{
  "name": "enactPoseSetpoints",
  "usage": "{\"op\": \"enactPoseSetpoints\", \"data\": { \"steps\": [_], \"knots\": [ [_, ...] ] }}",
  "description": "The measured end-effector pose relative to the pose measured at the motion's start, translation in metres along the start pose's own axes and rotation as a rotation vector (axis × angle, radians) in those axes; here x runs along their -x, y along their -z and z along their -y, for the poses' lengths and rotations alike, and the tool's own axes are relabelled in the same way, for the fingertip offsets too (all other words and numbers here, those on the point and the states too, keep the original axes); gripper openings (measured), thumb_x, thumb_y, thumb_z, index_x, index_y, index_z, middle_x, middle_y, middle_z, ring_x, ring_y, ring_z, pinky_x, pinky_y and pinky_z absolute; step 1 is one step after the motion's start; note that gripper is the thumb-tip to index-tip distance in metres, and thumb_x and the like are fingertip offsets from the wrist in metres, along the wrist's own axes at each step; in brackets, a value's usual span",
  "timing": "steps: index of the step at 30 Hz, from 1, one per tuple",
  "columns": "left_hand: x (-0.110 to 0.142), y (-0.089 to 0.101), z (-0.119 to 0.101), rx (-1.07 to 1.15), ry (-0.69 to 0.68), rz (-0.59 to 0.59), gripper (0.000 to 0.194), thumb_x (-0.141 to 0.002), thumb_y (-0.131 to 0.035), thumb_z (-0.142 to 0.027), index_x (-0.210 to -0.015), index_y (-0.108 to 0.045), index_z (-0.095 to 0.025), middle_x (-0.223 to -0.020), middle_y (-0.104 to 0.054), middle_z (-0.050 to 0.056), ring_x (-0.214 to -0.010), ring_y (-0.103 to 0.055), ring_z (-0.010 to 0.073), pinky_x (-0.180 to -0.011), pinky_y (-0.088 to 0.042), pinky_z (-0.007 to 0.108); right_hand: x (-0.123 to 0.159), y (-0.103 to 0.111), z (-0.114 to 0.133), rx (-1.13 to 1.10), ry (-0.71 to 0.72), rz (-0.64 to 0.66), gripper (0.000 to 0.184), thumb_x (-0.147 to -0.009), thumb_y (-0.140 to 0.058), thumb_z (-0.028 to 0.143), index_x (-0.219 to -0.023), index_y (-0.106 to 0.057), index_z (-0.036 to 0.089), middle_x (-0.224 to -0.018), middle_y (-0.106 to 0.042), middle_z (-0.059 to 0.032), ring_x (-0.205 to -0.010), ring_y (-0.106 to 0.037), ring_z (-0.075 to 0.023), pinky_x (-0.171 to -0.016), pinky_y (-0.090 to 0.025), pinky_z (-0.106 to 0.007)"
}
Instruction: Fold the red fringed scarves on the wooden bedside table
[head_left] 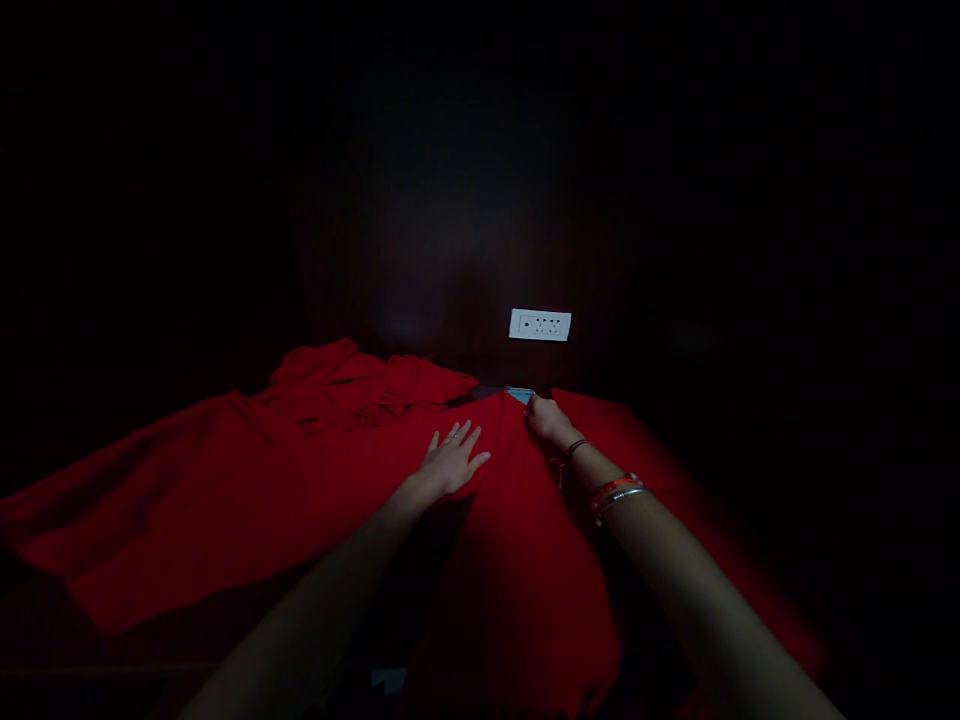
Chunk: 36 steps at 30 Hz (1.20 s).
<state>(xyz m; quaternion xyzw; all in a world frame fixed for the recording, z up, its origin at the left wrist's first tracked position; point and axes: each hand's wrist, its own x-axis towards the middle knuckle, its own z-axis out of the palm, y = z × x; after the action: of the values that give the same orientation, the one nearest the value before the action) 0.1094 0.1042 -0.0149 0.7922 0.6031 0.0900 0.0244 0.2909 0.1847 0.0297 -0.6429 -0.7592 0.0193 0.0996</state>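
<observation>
A long red cloth (225, 480) is spread over a dark surface, with a bunched, fringed part at the back. My left hand (450, 462) lies flat on it, fingers spread, with a ring on one finger. Nearer the middle, a red piece of cloth (532, 570) hangs down over the front. At its top edge my right hand (547, 418) is closed, right beside a small light-blue flat thing (520, 396). Its fingertips are partly hidden, so whether it grips the cloth or the blue thing is unclear.
A white wall socket (540, 325) sits on the dark wall just behind my right hand. More red cloth (645, 450) extends to the right under my right forearm. A small pale object (388, 680) shows low at the front. The surroundings are very dark.
</observation>
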Motion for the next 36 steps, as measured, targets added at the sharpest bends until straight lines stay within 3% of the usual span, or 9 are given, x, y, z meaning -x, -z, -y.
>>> {"op": "enactPoseSetpoints", "data": {
  "steps": [6,10,13,15,17,20,23,29,36],
  "knots": [
    [0.003,0.005,0.003,-0.006,0.19,0.131,0.066,-0.075,-0.014,-0.059,-0.129,-0.016,-0.021,-0.135,-0.005,0.006,-0.121,-0.004,0.028,-0.091,-0.009,0.054,-0.004,-0.002,-0.02,0.09,-0.057,-0.082,0.032,-0.08,-0.031,0.023,-0.108,-0.041,0.013,-0.096,-0.055,-0.0153,-0.087,-0.053,-0.0233,-0.067,-0.039,-0.033],
    [0.001,0.001,0.012,-0.006,0.194,0.181,0.067,-0.075,-0.012,-0.06,-0.129,-0.014,-0.021,-0.134,-0.004,0.006,-0.121,-0.003,0.0287,-0.09,-0.011,0.055,-0.004,-0.01,-0.01,0.127,-0.026,-0.157,0.032,-0.08,-0.026,0.016,-0.108,-0.042,0.013,-0.106,-0.048,-0.0159,-0.1,-0.043,-0.0235,-0.079,-0.032,-0.038],
    [-0.003,0.001,0.021,-0.027,0.19,0.205,0.066,-0.074,-0.013,-0.06,-0.129,-0.012,-0.022,-0.134,-0.004,0.006,-0.121,-0.002,0.0278,-0.091,-0.011,0.054,0.009,-0.014,0.003,0.129,0.074,-0.209,0.034,-0.082,-0.028,0.024,-0.112,-0.039,0.014,-0.117,-0.039,-0.0152,-0.109,-0.033,-0.0238,-0.085,-0.028,-0.039],
    [-0.004,0.003,0.026,-0.052,0.207,0.239,0.064,-0.075,-0.014,-0.059,-0.129,-0.011,-0.024,-0.135,-0.003,0.005,-0.121,-0.003,0.0268,-0.091,-0.012,0.053,0.026,-0.016,0.009,0.088,0.241,-0.133,0.042,-0.081,-0.03,0.036,-0.118,-0.035,0.016,-0.122,-0.035,-0.0135,-0.111,-0.03,-0.0235,-0.086,-0.028,-0.038],
    [-0.004,0.007,0.028,-0.082,0.231,0.261,0.061,-0.076,-0.015,-0.056,-0.129,-0.012,-0.025,-0.135,-0.005,0.004,-0.121,-0.003,0.0254,-0.092,-0.013,0.051,0.05,-0.018,0.011,0.04,0.415,0.059,0.054,-0.078,-0.03,0.048,-0.124,-0.027,0.019,-0.127,-0.029,-0.011,-0.115,-0.025,-0.0238,-0.088,-0.026,-0.039],
    [0.001,0.01,0.021,-0.127,0.219,0.187,0.054,-0.08,-0.021,-0.047,-0.128,-0.018,-0.022,-0.134,-0.014,0.006,-0.121,-0.013,0.0238,-0.093,-0.019,0.044,0.086,-0.022,0.011,0.018,0.468,0.294,0.066,-0.074,-0.023,0.06,-0.129,-0.015,0.024,-0.134,-0.015,-0.0078,-0.121,-0.01,-0.0264,-0.092,-0.017,-0.045],
    [0.007,0.01,0.004,-0.09,0.114,0.078,0.05,-0.082,-0.023,-0.04,-0.128,-0.02,-0.02,-0.133,-0.02,0.008,-0.119,-0.02,0.0225,-0.093,-0.022,0.039,0.107,-0.026,0.01,-0.004,0.406,0.293,0.067,-0.073,-0.013,0.062,-0.129,-0.008,0.026,-0.136,-0.004,-0.0049,-0.122,0.001,-0.0255,-0.094,-0.007,-0.048],
    [0.012,0.007,-0.01,0.002,0.082,0.346,0.06,-0.076,-0.02,-0.057,-0.128,-0.011,-0.029,-0.135,-0.001,0.001,-0.121,0.001,0.0263,-0.093,-0.007,0.051,0.102,-0.028,0.018,-0.001,0.343,0.369,0.07,-0.069,-0.01,0.068,-0.128,-0.004,0.031,-0.136,0.0,-0.0006,-0.12,0.007,-0.0288,-0.093,-0.002,-0.052],
    [0.013,0.017,0.0,0.023,0.04,0.325,0.056,-0.079,-0.017,-0.051,-0.129,-0.01,-0.024,-0.135,-0.004,0.006,-0.122,-0.003,0.0236,-0.094,-0.01,0.046,0.099,-0.038,0.025,0.022,0.306,0.292,0.068,-0.07,-0.002,0.066,-0.128,-0.003,0.031,-0.136,0.0,0.0016,-0.121,0.007,-0.028,-0.092,0.001,-0.053]
  ]
}}
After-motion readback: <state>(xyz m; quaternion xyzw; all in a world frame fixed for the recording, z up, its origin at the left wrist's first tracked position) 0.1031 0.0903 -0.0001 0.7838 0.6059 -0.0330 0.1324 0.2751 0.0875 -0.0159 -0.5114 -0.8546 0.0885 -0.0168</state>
